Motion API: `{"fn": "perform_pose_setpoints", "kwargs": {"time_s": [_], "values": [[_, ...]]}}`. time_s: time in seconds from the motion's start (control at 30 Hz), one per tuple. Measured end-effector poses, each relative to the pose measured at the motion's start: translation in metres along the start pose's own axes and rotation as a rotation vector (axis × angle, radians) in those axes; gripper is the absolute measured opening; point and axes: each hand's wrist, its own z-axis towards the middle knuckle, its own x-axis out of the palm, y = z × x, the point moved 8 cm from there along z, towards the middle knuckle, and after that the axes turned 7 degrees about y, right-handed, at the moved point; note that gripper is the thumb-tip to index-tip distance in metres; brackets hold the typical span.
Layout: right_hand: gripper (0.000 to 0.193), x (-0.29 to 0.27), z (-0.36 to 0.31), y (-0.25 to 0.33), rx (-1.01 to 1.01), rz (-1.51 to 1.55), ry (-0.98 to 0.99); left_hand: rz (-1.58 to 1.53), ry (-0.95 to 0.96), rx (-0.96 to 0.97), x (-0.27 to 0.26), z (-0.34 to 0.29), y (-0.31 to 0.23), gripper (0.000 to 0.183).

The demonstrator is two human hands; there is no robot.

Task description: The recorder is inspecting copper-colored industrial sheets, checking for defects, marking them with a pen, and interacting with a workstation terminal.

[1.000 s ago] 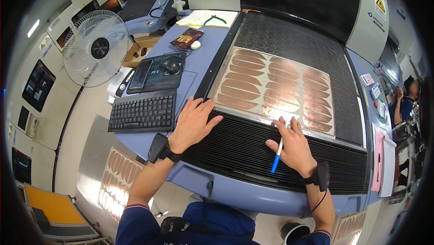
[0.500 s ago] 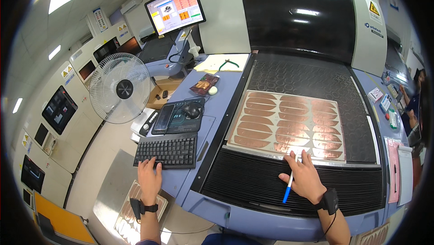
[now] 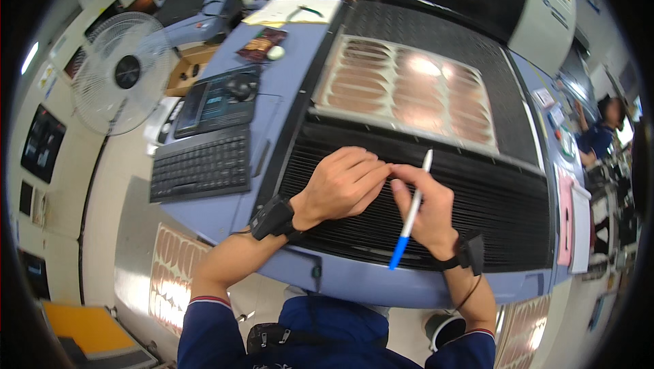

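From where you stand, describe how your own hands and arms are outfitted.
The left hand and right hand are ungloved. Each wrist wears a boxy black device on a black strap; a thin dark cable trails from the right one. Short navy sleeves end in red-and-white trim.

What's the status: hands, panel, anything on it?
Left hand over black slats, beside right hand, grip unclear. Right holds pen. Panel lies on black bed, hands off. Nothing seen on it but glare.
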Motion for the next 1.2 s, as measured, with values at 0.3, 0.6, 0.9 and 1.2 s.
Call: {"fn": "perform_pose_setpoints", "kwargs": {"time_s": [0.3, 0.6, 0.9, 1.2], "values": [[0.021, 0.001, -0.029, -0.003, -0.092, -0.053, 0.117, -0.398, 0.078, -0.191, 0.011, -0.02, 0.005, 0.018], [0.023, 0.009, -0.033, 0.005, -0.112, -0.036, 0.177, -0.521, 0.057, -0.164, 0.014, -0.029, -0.004, 0.016], [0.023, 0.012, -0.034, 0.003, -0.113, -0.008, 0.159, -0.527, 0.066, -0.163, 0.014, -0.027, -0.004, 0.017], [0.025, 0.01, -0.035, 0.003, -0.147, 0.015, 0.146, -0.524, 0.083, -0.187, 0.014, -0.025, -0.006, 0.016]]}}
